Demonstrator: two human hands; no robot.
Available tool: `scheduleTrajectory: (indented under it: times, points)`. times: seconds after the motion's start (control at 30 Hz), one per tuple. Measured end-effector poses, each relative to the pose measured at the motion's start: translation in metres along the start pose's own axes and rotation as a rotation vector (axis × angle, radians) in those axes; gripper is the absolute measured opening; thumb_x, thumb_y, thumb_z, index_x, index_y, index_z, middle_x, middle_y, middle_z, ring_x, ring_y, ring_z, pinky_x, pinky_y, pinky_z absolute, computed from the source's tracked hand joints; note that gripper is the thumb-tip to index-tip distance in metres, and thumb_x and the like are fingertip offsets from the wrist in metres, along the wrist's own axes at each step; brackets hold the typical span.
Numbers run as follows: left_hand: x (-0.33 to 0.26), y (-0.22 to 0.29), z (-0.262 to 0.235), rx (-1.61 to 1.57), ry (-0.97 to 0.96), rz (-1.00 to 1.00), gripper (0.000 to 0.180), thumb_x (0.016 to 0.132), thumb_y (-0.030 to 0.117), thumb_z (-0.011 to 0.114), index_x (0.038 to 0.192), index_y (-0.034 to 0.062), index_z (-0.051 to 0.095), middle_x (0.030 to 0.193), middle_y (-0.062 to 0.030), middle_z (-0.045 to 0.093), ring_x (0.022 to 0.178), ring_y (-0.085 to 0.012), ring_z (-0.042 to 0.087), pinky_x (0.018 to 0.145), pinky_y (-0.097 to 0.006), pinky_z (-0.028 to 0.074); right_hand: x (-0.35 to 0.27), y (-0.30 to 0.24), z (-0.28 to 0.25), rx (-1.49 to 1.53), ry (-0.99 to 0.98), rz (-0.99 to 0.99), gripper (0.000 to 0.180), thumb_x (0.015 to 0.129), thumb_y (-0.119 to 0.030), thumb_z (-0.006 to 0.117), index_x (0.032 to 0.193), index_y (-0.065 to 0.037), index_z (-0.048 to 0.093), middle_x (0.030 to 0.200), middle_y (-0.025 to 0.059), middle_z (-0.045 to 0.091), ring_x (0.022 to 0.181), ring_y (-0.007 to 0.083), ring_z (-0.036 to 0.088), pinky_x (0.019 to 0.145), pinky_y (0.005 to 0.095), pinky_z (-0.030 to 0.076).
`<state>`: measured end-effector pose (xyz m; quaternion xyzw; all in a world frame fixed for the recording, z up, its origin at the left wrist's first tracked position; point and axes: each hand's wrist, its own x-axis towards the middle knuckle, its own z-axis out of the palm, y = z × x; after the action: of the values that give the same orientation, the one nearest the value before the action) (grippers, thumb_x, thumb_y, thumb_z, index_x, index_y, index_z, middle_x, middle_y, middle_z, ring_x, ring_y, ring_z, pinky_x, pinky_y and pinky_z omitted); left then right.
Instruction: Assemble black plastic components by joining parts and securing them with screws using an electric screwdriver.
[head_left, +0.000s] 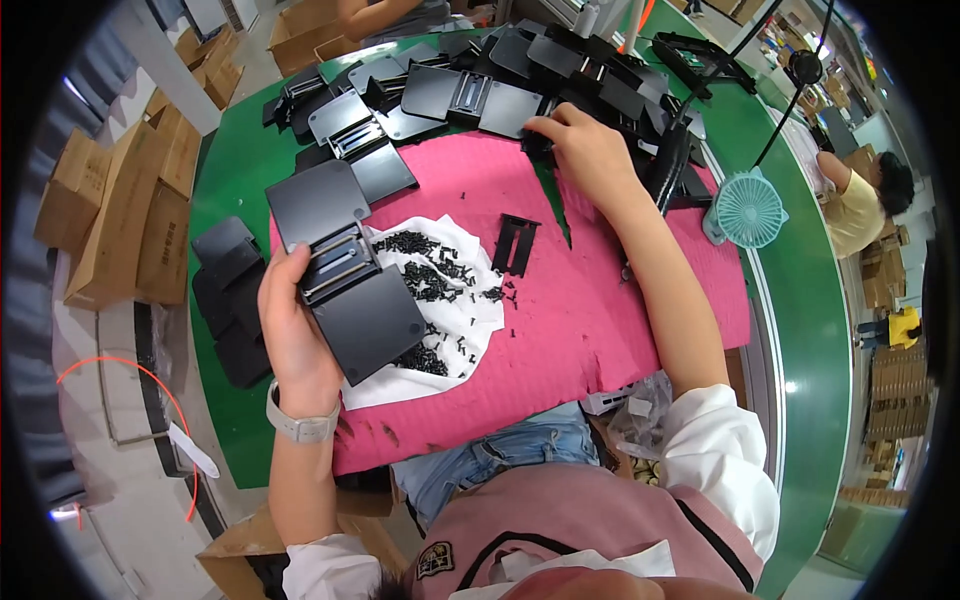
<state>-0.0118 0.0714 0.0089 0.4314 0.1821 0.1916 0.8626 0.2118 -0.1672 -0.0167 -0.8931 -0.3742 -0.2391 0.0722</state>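
Observation:
My left hand (300, 335) grips a black two-plate hinged bracket (368, 318), its flat square panels joined by a middle section with metal rods. It is held above a white cloth (478, 322) heaped with small black screws (428, 282). My right hand (585, 155) reaches to the front of a pile of similar black brackets (515, 105). Its fingers are closed at a small dark part by the pile, which I cannot make out. A slotted black plastic plate (515, 245) lies on the pink mat (560, 320), right of the screws.
More black panels (228, 300) are stacked at the left on the green table (240, 420). An electric screwdriver (672, 160) hangs beside my right forearm. A teal fan (748, 208) stands at the right. Cardboard boxes (130, 210) are at the left; other people sit beyond the table.

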Motion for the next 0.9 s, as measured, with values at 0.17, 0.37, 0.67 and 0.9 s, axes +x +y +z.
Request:
scheduleTrajectory:
  times: [0.17,0.37,0.67,0.9]
  points:
    - [0.008,-0.027,-0.007,0.079,0.055,0.017,0.022,0.090,0.019,0.053,0.103,0.0038,0.061,0.098,-0.0030,0.062,0.092,-0.0132,0.058,0.084,-0.029,0.045,-0.012,0.006,-0.007,0.027,-0.085,-0.044,0.029,0.075,-0.016,0.059,0.102,-0.019,0.069,0.100,0.0092,0.060,0.096,0.0269,0.060,0.074,0.0388,0.052]
    - [-0.014,-0.016,-0.004,0.049,-0.022,-0.152,0.031,0.093,0.030,0.049,0.107,0.0038,0.059,0.099,-0.0040,0.063,0.088,-0.0162,0.061,0.079,-0.030,0.049,0.008,-0.014,0.025,-0.102,0.011,-0.127,0.008,0.068,-0.016,0.060,0.066,-0.009,0.064,0.079,0.0102,0.061,0.072,0.0251,0.065,0.055,0.0362,0.052]
    - [-0.013,-0.018,-0.016,0.128,-0.064,-0.048,0.037,0.089,0.023,0.055,0.119,0.0011,0.050,0.120,-0.0098,0.052,0.107,-0.0199,0.053,0.090,-0.037,0.046,0.005,-0.011,0.001,-0.032,-0.025,-0.048,0.006,0.067,-0.011,0.062,0.072,-0.008,0.063,0.081,0.0135,0.061,0.074,0.0295,0.066,0.056,0.0387,0.051]
    - [-0.017,-0.030,0.014,0.063,-0.156,0.037,0.034,0.090,0.013,0.055,0.121,0.0011,0.052,0.114,-0.0050,0.058,0.108,-0.0151,0.052,0.094,-0.028,0.037,-0.015,0.004,-0.040,0.009,-0.003,0.102,0.032,0.072,-0.009,0.064,0.104,-0.015,0.066,0.090,0.0084,0.060,0.083,0.0289,0.063,0.070,0.0396,0.052]
